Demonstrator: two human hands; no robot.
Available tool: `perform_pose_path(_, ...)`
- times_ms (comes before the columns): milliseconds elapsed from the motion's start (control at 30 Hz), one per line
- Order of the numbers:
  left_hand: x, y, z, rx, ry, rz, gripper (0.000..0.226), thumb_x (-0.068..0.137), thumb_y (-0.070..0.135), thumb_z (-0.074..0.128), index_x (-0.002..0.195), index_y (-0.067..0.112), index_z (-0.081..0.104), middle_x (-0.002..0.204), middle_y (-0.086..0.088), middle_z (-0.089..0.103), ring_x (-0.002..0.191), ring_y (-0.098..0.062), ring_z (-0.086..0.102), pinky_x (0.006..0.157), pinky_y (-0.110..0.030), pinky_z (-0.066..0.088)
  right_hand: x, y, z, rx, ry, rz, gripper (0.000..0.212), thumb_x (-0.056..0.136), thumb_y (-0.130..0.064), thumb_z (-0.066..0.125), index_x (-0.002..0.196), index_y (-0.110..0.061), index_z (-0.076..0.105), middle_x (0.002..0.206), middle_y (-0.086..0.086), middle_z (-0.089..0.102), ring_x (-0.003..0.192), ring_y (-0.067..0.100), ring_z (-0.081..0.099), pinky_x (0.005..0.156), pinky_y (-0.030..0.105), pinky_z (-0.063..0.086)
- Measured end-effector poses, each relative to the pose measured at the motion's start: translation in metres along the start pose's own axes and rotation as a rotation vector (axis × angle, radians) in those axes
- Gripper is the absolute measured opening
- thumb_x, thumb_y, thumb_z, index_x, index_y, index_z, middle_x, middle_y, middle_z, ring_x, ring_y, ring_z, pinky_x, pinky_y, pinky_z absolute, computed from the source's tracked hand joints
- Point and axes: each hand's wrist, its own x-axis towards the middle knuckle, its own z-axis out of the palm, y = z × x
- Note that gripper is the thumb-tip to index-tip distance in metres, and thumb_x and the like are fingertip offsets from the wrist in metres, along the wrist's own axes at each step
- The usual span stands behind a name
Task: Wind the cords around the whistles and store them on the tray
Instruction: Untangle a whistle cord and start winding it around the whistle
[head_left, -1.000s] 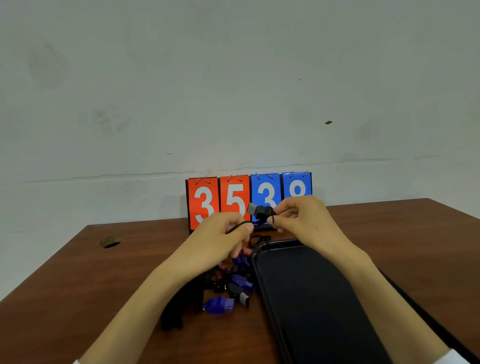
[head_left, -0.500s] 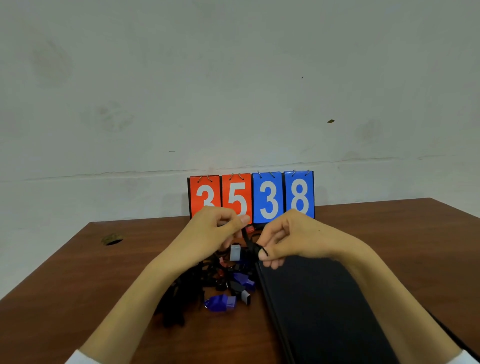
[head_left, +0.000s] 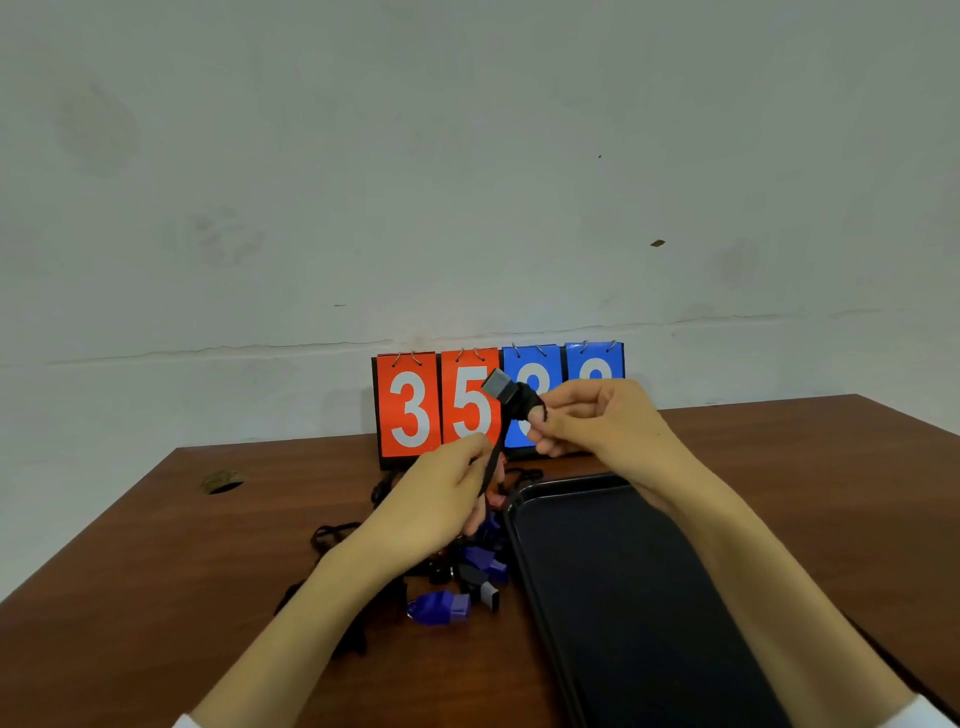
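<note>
The step in hand looks like the winding itself. The right hand (head_left: 597, 421) holds a black whistle (head_left: 506, 392) up in front of the far score cards (head_left: 410, 402), its grey mouthpiece pointing up and left. The grip is clamped on the whistle's body, thumb and forefinger pinching it where dark turns of cord already sit. From there the cord (head_left: 493, 457) runs down and left, fairly straight, into the left hand (head_left: 441, 499), whose grip is closed on it between thumb and curled fingers.

To wind it well, I judge that the left hand should hold the cord taut and feed it in short lengths while the right turns the whistle. Each turn should lie beside the last on the body, clear of the mouthpiece. The right thumb can trap every new turn so nothing springs loose, and the free end wants tucking under a turn before the whistle is set down.

Both forearms reach forward from the near edge, with the right wrist raised above the tray's far end and the left hand lower. The tray (head_left: 623, 597) lies near and right on the tabletop (head_left: 156, 597). The pile of other whistles (head_left: 483, 564) sits just left of it, under the left hand, with loose cords trailing left.
</note>
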Motion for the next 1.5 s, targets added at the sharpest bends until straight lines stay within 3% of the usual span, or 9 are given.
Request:
perform_pose_path(200, -0.007, 0.006, 0.006, 0.281, 0.072, 0.118, 0.021, 0.102, 0.03, 0.029, 0.094, 0.02, 0.046, 0.065, 0.004, 0.05, 0.058, -0.01, 0.047, 0.064, -0.033, 0.046, 0.005, 0.012, 0.005, -0.213, 0.182, -0.041, 0.012, 0.08, -0.013, 0.071, 0.077, -0.022, 0.064, 0.072, 0.003, 0.071, 0.063, 0.011, 0.068, 0.065, 0.019, 0.057)
perform_pose_path(400, -0.01, 0.016, 0.006, 0.517, 0.065, 0.193, 0.024, 0.097, 0.043, 0.037, 0.1, 0.025, 0.053, 0.083, 0.005, 0.06, 0.075, -0.009, 0.056, 0.06, -0.016, 0.038, 0.008, 0.029, 0.018, -0.421, 0.226, -0.019, 0.01, 0.081, -0.018, 0.07, 0.091, -0.014, 0.068, 0.078, 0.001, 0.07, 0.069, 0.009, 0.068, 0.073, 0.025, 0.057)
perform_pose_path(600, -0.009, 0.015, -0.009, 0.465, 0.119, 0.212, 0.022, 0.094, 0.043, 0.044, 0.079, 0.029, 0.053, 0.068, 0.011, 0.055, 0.067, -0.005, 0.054, 0.064, -0.019, 0.044, 0.004, 0.028, 0.025, -0.678, -0.079, -0.058, 0.016, 0.084, -0.017, 0.067, 0.1, -0.014, 0.069, 0.084, -0.006, 0.067, 0.078, 0.005, 0.064, 0.083, 0.024, 0.054)
perform_pose_path(800, -0.001, -0.004, -0.029, 0.35, 0.171, 0.168, 0.029, 0.087, 0.048, 0.052, 0.074, 0.023, 0.058, 0.074, 0.005, 0.059, 0.074, -0.01, 0.057, 0.074, -0.034, 0.051, -0.001, 0.024, 0.028, -0.485, -0.308, -0.043, 0.015, 0.081, -0.01, 0.069, 0.096, -0.01, 0.07, 0.081, 0.002, 0.071, 0.073, 0.01, 0.069, 0.076, 0.024, 0.057)
perform_pose_path(1067, 0.004, -0.009, -0.042, 0.036, -0.032, 0.12, 0.036, 0.083, 0.046, 0.052, 0.052, 0.029, 0.058, 0.052, 0.009, 0.053, 0.051, -0.001, 0.047, 0.058, -0.014, 0.04, -0.003, 0.015, 0.026, -0.246, -0.456, 0.026, 0.015, 0.082, -0.004, 0.066, 0.097, -0.007, 0.068, 0.084, 0.01, 0.072, 0.072, 0.012, 0.07, 0.072, 0.024, 0.057)
perform_pose_path(1133, 0.002, -0.009, -0.043, -0.058, -0.099, 0.096, 0.038, 0.083, 0.049, 0.049, 0.057, 0.026, 0.065, 0.055, -0.001, 0.056, 0.055, -0.01, 0.048, 0.059, -0.018, 0.039, -0.004, 0.011, 0.025, -0.192, -0.473, 0.022, 0.014, 0.083, -0.003, 0.065, 0.096, -0.007, 0.069, 0.082, 0.006, 0.072, 0.072, 0.012, 0.07, 0.071, 0.022, 0.056)
perform_pose_path(1200, 0.001, -0.01, -0.043, -0.13, -0.113, 0.041, 0.04, 0.09, 0.046, 0.049, 0.069, 0.018, 0.069, 0.061, -0.014, 0.059, 0.056, -0.02, 0.047, 0.057, -0.027, 0.04, -0.005, 0.008, 0.023, -0.129, -0.438, 0.019, 0.013, 0.083, -0.003, 0.064, 0.094, -0.009, 0.069, 0.079, 0.004, 0.073, 0.073, 0.012, 0.069, 0.071, 0.023, 0.057)
perform_pose_path(1333, 0.001, -0.005, -0.033, -0.157, -0.104, -0.04, 0.042, 0.097, 0.034, 0.04, 0.067, 0.01, 0.057, 0.044, 0.004, 0.04, 0.035, -0.007, 0.029, 0.039, -0.019, 0.024, -0.001, 0.007, 0.015, -0.011, -0.228, 0.008, 0.015, 0.082, -0.006, 0.065, 0.097, -0.006, 0.068, 0.078, 0.006, 0.073, 0.071, 0.014, 0.069, 0.069, 0.022, 0.056)
perform_pose_path(1500, 0.003, -0.006, -0.019, -0.158, -0.029, -0.011, 0.038, 0.099, 0.03, 0.039, 0.076, 0.006, 0.059, 0.047, 0.003, 0.038, 0.035, -0.004, 0.028, 0.038, -0.015, 0.026, 0.002, 0.012, 0.016, -0.016, -0.015, 0.013, 0.013, 0.082, -0.006, 0.067, 0.095, -0.007, 0.067, 0.071, 0.003, 0.072, 0.064, 0.01, 0.069, 0.063, 0.018, 0.055)
